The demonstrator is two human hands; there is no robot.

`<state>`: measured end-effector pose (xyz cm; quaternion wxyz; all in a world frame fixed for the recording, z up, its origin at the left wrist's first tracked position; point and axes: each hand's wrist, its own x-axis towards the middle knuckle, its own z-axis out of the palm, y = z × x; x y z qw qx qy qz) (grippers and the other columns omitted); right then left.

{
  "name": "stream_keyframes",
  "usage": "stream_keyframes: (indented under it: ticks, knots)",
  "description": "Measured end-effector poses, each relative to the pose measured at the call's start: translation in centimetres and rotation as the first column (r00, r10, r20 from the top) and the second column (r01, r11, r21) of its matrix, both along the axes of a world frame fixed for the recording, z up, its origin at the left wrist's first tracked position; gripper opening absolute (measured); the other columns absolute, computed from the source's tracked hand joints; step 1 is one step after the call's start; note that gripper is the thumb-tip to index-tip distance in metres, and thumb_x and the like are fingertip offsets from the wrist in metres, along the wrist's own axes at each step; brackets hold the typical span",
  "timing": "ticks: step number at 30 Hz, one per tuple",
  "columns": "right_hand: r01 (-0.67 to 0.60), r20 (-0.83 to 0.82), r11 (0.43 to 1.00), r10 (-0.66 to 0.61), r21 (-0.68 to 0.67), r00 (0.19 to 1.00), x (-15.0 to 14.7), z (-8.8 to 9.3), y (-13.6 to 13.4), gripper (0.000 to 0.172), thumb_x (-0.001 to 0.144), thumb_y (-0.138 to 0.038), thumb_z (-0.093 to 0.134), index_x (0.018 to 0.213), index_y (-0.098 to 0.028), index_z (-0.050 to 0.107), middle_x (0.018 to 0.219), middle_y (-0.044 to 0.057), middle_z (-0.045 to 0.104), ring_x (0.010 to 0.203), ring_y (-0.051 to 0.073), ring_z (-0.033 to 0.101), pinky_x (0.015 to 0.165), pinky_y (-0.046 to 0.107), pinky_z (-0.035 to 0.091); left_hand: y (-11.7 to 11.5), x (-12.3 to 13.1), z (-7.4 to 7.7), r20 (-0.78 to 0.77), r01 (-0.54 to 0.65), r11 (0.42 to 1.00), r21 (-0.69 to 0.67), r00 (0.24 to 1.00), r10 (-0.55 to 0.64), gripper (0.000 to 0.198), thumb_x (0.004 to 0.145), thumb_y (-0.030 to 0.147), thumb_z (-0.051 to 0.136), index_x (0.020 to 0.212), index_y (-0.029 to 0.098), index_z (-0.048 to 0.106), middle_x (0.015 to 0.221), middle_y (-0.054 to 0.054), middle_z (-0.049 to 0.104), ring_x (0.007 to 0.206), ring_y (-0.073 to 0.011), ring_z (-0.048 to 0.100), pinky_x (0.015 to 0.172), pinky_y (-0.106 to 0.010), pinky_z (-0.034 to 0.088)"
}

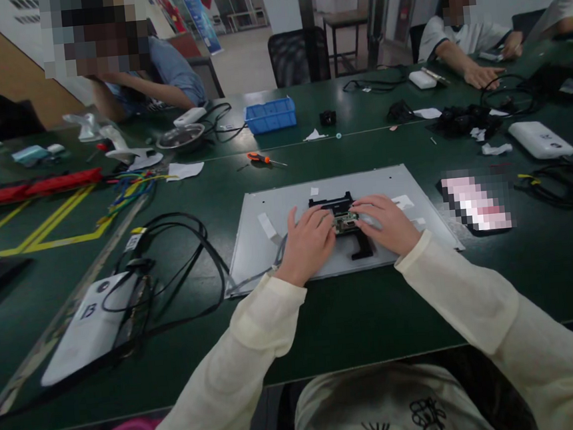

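Observation:
A small green circuit board (346, 222) lies over a black plastic frame (363, 245), both on a white panel (285, 198) in front of me. My left hand (309, 243) curls over the board's left end, its fingertips bent down onto it. From the other side my right hand (386, 223) holds the board's right edge between thumb and fingers. A grey cable runs under my left hand, and where it ends is hidden. Pale strips (268, 227) lie on the panel beside the hands.
An orange screwdriver (260, 158) lies beyond the panel, before a blue bin (270, 116). On the left are a white power bank (88, 329) and looped black cables (204, 249). A phone (476, 205) rests at right, near another white device (541, 139). People sit across the table.

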<state>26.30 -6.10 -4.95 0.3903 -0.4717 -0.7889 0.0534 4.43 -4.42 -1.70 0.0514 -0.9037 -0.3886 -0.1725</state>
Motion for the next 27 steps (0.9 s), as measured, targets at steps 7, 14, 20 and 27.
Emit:
stream_keyframes:
  ticks: [7, 14, 20, 27]
  knots:
    - [0.004, -0.052, 0.999, -0.002, 0.032, 0.999, -0.1, -1.1, 0.3, 0.030, 0.094, -0.031, 0.048, 0.119, -0.022, 0.061, 0.123, 0.010, 0.061, 0.122, 0.025, 0.051, 0.106, 0.050, 0.041, 3.0, -2.2, 1.5, 0.172, -0.205, 0.978, -0.040, 0.963, 0.209, 0.027, 0.095, 0.024, 0.040, 0.107, 0.020, 0.063, 0.114, -0.007, 0.068, 0.111, -0.0230, 0.058, 0.109, -0.048, 0.029]
    - [0.058, -0.110, 0.998, -0.055, 0.024, 0.992, 0.0, -1.5, 0.6, 0.027, 0.095, -0.030, 0.046, 0.112, -0.021, 0.064, 0.115, 0.011, 0.064, 0.114, 0.024, 0.056, 0.101, 0.046, 0.046, 4.7, -3.3, 0.1, 0.125, -0.235, 0.969, -0.081, 0.962, 0.244, 0.026, 0.092, 0.021, 0.042, 0.105, 0.019, 0.065, 0.108, -0.006, 0.070, 0.103, -0.0240, 0.061, 0.102, -0.044, 0.035]
    - [0.035, -0.101, 0.999, -0.036, -0.012, 0.994, -0.3, -1.2, 0.5, 0.030, 0.093, -0.033, 0.048, 0.117, -0.021, 0.062, 0.118, 0.012, 0.063, 0.115, 0.025, 0.055, 0.103, 0.048, 0.044, 3.9, -2.7, -0.6, 0.026, -0.215, 0.976, -0.021, 0.976, 0.216, 0.026, 0.093, 0.021, 0.041, 0.103, 0.020, 0.065, 0.105, -0.008, 0.069, 0.102, -0.0253, 0.060, 0.106, -0.048, 0.030]
    - [0.023, -0.032, 0.997, -0.025, -0.071, 0.999, -0.5, -1.1, 0.5, 0.041, 0.091, -0.039, 0.050, 0.127, -0.021, 0.056, 0.128, 0.013, 0.057, 0.125, 0.028, 0.049, 0.108, 0.052, 0.039, 2.8, -1.6, -1.1, -0.026, -0.095, 0.994, -0.048, 0.995, 0.094, 0.032, 0.098, 0.029, 0.036, 0.118, 0.019, 0.060, 0.119, -0.008, 0.065, 0.111, -0.0241, 0.057, 0.111, -0.049, 0.023]
